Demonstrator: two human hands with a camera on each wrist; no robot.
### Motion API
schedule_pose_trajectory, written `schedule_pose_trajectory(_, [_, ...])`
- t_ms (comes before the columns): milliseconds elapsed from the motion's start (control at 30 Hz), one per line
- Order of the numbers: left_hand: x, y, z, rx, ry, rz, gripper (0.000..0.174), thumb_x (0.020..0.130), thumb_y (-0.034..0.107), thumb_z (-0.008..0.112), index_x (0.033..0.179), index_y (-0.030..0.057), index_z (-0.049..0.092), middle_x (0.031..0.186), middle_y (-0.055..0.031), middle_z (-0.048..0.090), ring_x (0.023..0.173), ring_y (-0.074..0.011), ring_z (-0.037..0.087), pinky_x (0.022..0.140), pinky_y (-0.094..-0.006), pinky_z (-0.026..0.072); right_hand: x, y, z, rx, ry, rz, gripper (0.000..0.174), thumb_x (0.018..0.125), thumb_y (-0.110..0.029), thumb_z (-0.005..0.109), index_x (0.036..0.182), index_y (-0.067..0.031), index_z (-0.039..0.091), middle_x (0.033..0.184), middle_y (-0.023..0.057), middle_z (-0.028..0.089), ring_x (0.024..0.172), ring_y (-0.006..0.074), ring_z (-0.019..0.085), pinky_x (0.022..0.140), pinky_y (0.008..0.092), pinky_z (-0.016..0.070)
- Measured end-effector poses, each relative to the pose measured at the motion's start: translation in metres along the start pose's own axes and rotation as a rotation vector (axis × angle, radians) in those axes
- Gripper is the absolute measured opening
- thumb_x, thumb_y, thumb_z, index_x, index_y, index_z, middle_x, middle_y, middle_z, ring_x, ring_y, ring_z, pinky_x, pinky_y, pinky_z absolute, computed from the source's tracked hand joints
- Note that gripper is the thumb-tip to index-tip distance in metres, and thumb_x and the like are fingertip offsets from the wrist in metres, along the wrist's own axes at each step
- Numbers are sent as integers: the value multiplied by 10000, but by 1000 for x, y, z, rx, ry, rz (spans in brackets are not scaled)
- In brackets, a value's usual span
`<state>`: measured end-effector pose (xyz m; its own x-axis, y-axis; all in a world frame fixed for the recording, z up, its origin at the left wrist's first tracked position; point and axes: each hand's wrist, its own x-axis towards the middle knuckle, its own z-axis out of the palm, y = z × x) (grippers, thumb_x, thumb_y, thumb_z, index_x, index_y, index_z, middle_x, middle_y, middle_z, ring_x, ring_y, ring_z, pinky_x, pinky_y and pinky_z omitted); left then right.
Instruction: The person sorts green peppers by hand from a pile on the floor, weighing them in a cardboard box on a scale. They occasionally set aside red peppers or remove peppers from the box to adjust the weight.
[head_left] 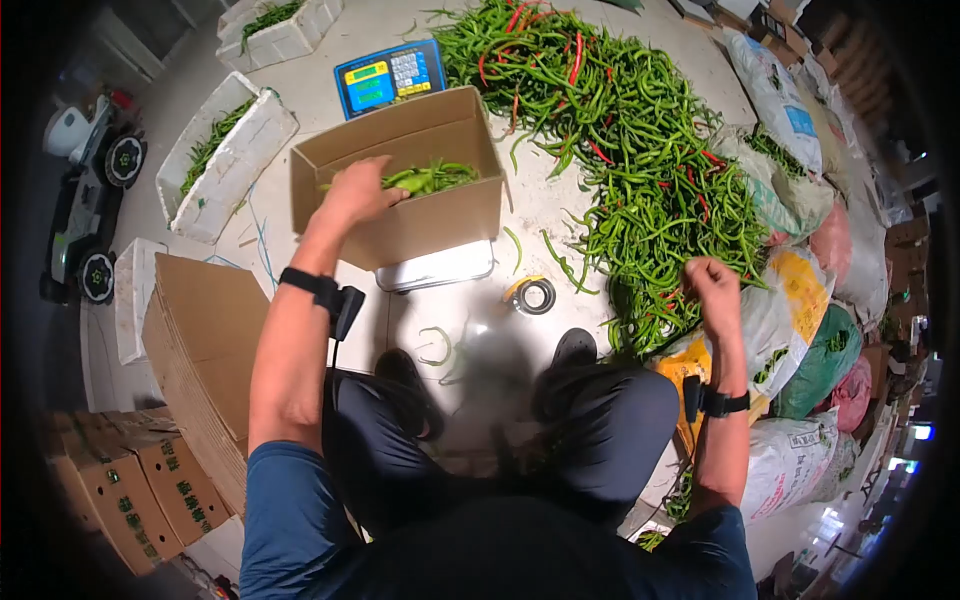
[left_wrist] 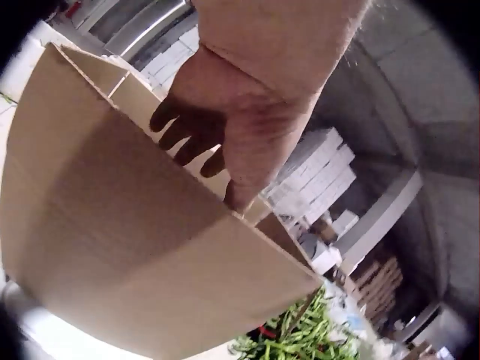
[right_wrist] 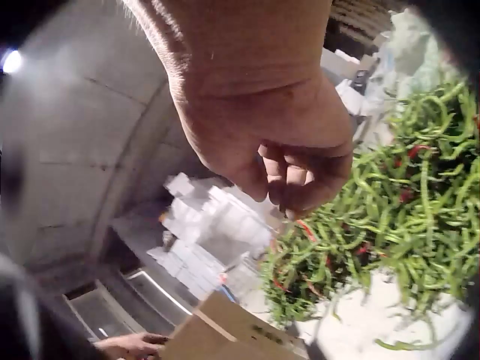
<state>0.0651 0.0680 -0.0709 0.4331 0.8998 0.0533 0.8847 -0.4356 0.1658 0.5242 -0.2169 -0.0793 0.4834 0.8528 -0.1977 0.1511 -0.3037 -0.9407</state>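
My left hand (head_left: 361,192) reaches over the near wall of a cardboard box (head_left: 430,222), its fingers spread and relaxed at the rim. Green chili peppers (head_left: 440,178) lie inside the box beside those fingertips. In the left wrist view, the fingers (left_wrist: 187,135) hang loosely inside the box wall, with nothing in their grasp. My right hand (head_left: 712,290) hovers by the right edge of a large heap of green chilies (head_left: 660,150) with some red ones. Its fingers (right_wrist: 300,191) are curled in toward the thumb, and no pepper shows between them.
The box stands on a scale platform (head_left: 440,268) behind which is a blue display (head_left: 390,78). A tape roll (head_left: 535,296) lies on the floor. White foam crates (head_left: 245,150) and flattened cardboard (head_left: 205,340) sit left; filled sacks (head_left: 795,290) line the right.
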Motion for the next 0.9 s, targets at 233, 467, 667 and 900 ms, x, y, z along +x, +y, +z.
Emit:
schedule_pose_trajectory(233, [-11, 16, -6, -243, -100, 7, 553, 883, 311, 674, 1320, -8, 560, 1288, -227, 604, 1216, -320, 578, 1021, -395, 442, -50, 204, 8, -289, -61, 471, 241, 849, -226, 700, 857, 14, 697, 760, 96, 688, 708, 198, 645, 650, 355, 513])
schedule_pose_trajectory(467, [-70, 126, -31, -536, -281, 103, 482, 889, 202, 672, 1304, -18, 565, 1269, -198, 620, 1244, -287, 552, 1063, -376, 387, -80, 314, 56, -497, -195, 327, 463, 741, -293, 755, 1036, 45, 639, 923, 284, 664, 898, 430, 650, 810, 432, 524])
schedule_pose_trajectory(667, [-117, 175, -31, -554, -658, 213, 492, 816, 225, 744, 1236, 11, 603, 1160, -224, 647, 1107, -385, 622, 953, -400, 479, -18, 296, 34, -506, 391, 406, 768, 757, -264, 764, 1293, 134, 385, 1297, 374, 448, 1246, 472, 428, 1071, 459, 362])
schedule_pose_trajectory(900, [-128, 176, -2, -636, -834, 275, 476, 844, 245, 714, 1232, 2, 581, 1166, -215, 634, 1060, -412, 617, 906, -421, 499, 43, 393, -1, -356, 382, 596, 1130, 679, -479, 832, 1397, 183, 263, 1393, 366, 419, 1324, 415, 424, 1105, 368, 355])
